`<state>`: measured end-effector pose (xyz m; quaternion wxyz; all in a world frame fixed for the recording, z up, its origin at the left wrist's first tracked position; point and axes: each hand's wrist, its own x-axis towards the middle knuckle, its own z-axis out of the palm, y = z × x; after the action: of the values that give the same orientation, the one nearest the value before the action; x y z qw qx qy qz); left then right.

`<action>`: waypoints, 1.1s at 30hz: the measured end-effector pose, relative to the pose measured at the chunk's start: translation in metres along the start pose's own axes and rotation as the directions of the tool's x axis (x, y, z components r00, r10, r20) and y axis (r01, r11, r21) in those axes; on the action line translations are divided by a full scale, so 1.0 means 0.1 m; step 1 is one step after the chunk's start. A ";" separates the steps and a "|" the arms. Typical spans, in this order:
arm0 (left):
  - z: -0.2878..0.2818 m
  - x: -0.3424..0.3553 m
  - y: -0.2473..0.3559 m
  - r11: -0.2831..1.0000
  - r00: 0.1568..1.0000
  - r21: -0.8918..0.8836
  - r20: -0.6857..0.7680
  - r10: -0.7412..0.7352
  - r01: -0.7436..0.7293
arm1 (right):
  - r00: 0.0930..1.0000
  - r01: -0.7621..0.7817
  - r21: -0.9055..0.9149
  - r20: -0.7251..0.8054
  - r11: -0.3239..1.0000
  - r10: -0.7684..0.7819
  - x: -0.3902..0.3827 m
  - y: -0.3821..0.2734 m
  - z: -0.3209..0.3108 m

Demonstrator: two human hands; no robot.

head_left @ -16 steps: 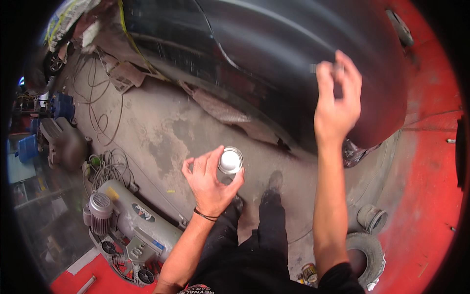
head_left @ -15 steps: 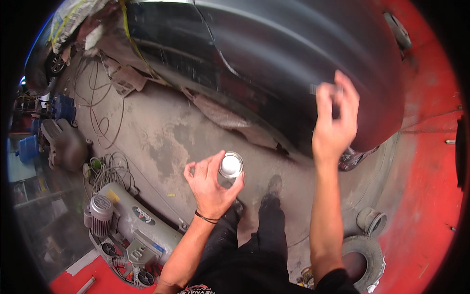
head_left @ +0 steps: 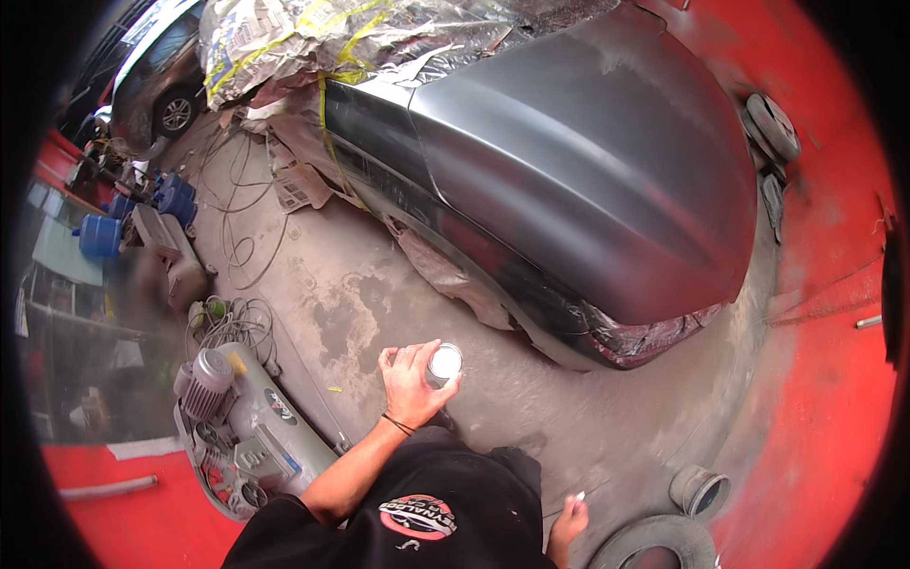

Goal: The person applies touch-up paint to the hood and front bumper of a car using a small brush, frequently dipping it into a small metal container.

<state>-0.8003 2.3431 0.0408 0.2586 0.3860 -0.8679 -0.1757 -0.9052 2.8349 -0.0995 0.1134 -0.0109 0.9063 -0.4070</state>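
My left hand (head_left: 411, 384) is wrapped round a small round cup (head_left: 445, 362) with a shiny side. Its round face toward me looks white. Down by my right side, my right hand (head_left: 567, 527) is closed, and a tiny whitish thing (head_left: 581, 496) shows at its fingertips, too small to name. Beyond both hands stands a car with a dark grey bonnet (head_left: 588, 171), apart from either hand. Masking paper and plastic sheet (head_left: 408, 43) with yellow tape cover its upper part, and more paper hangs along its lower side.
An air compressor (head_left: 275, 408) stands at the left, beside coiled hoses (head_left: 237, 322). Blue bottles (head_left: 100, 235) are farther back. At the lower right lie a tyre (head_left: 654, 545) and a metal bucket (head_left: 700, 491). A red wall (head_left: 834, 190) bounds the right; another car (head_left: 175, 109) stands far left.
My right hand has dropped from over the bonnet to my right side. My left hand still holds the cup, a little lower. The view has tilted up, showing more of the car.
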 end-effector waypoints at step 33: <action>1.56 -0.55 2.36 0.905 0.882 0.104 -0.296 -0.367 0.412 | 0.971 0.116 0.274 0.171 0.955 -0.167 4.27 0.03 -1.33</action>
<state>-0.9965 2.5521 0.0173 0.3010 0.5931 -0.7403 -0.0979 -1.3497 2.8864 -0.1003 0.1713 -0.1003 0.8261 -0.5275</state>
